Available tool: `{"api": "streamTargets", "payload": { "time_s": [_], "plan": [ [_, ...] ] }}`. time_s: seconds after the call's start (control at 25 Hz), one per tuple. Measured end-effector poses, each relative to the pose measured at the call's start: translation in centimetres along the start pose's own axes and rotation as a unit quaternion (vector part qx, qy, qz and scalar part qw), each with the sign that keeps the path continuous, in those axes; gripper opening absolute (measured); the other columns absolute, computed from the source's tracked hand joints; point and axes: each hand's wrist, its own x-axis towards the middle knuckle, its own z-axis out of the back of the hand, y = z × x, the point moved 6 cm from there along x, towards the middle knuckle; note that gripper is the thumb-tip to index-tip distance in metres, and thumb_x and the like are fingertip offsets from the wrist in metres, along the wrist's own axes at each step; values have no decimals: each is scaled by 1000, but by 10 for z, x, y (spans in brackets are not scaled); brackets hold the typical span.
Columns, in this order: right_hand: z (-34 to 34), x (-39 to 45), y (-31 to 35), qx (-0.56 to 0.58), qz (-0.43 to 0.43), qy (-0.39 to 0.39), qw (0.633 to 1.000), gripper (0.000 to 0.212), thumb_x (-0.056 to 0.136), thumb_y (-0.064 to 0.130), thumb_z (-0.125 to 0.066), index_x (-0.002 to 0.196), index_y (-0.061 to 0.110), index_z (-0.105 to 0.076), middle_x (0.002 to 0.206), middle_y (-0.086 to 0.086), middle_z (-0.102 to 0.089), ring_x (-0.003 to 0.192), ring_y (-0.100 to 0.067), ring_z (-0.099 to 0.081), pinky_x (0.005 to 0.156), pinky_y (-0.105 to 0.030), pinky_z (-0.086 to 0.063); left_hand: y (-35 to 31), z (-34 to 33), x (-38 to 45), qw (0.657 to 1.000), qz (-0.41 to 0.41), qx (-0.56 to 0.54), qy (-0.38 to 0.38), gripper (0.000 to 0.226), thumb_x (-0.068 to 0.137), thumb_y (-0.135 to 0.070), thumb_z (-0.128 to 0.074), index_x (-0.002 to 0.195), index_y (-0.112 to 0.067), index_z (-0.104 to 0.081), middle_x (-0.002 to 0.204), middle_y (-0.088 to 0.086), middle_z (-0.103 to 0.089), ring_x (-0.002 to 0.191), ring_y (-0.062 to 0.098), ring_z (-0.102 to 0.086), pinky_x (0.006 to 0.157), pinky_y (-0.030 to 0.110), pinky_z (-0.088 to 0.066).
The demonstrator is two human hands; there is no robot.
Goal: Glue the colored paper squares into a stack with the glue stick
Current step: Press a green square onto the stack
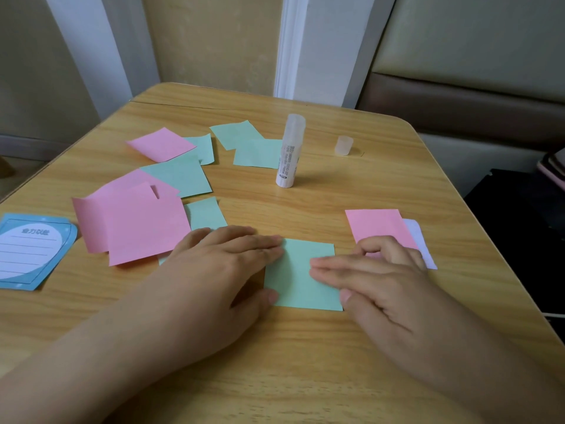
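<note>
A green paper square (301, 275) lies flat on the wooden table (305, 362) near me. My left hand (223, 267) presses its left edge with straight fingers, thumb at the lower left corner. My right hand (373, 280) presses its right side with flat fingers, index finger curled up. The glue stick (289, 151) stands upright and uncapped behind the square, and its clear cap (344, 145) sits to its right. A pink square (379, 228) lies over a white sheet (423, 246) just beyond my right hand.
Several loose pink squares (137, 221) and green squares (180, 175) are scattered across the table's left and back. A blue note card (30, 249) lies at the left edge. A padded bench (474, 102) stands to the right behind the table.
</note>
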Motion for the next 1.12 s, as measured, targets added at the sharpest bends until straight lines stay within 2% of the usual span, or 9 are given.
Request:
{"api": "streamTargets", "payload": {
  "time_s": [0.16,0.4,0.52,0.76,0.96,1.04,1.12],
  "plan": [
    [13,-4,-13,-10,-23,-16,1000,48,81,43,-27,108,44,-67,112,48,-51,111,5,-32,94,-7,-7,1,-1,-1,1000,11,-14,13,61,81,-60,-30,133,-37,-52,137,-26,-47,129,4,-43,100,39,-39],
    [5,-9,-1,5,41,30,999,42,84,36,-35,109,39,-68,117,39,-56,108,3,-35,97,-11,-9,4,-3,-1,997,28,-43,55,72,74,-65,-17,140,-45,-38,143,-36,-30,136,-5,-24,112,34,-22],
    [12,-12,-10,2,25,42,999,45,83,36,-32,107,42,-68,117,43,-53,109,3,-35,98,-12,-8,4,-3,-1,996,31,-43,66,75,72,-67,-13,141,-47,-33,143,-39,-25,137,-7,-18,113,31,-18],
    [7,-14,6,-1,73,41,996,40,82,31,-38,106,39,-70,115,35,-59,103,-2,-38,98,-18,-14,4,-1,0,997,31,-43,62,76,71,-68,-14,141,-45,-35,143,-36,-29,136,-6,-20,110,29,-20],
    [16,-14,-7,38,30,54,997,43,81,38,-33,98,40,-72,112,44,-55,113,3,-34,96,-8,-10,3,-1,1,997,30,-49,55,75,72,-67,-17,140,-43,-39,142,-34,-33,135,-4,-24,108,30,-22],
    [15,-12,0,53,33,40,997,42,83,37,-34,104,37,-71,112,37,-59,112,5,-35,97,-10,-14,3,-1,1,997,31,-48,54,76,71,-68,-17,139,-43,-40,141,-35,-34,133,-6,-23,105,28,-21],
    [5,-7,16,39,47,37,997,44,85,37,-33,115,35,-66,121,31,-57,112,3,-36,99,-16,-15,2,0,1,997,32,-47,47,74,72,-68,-20,137,-41,-44,140,-32,-38,130,-6,-26,102,28,-23]
  ]
}}
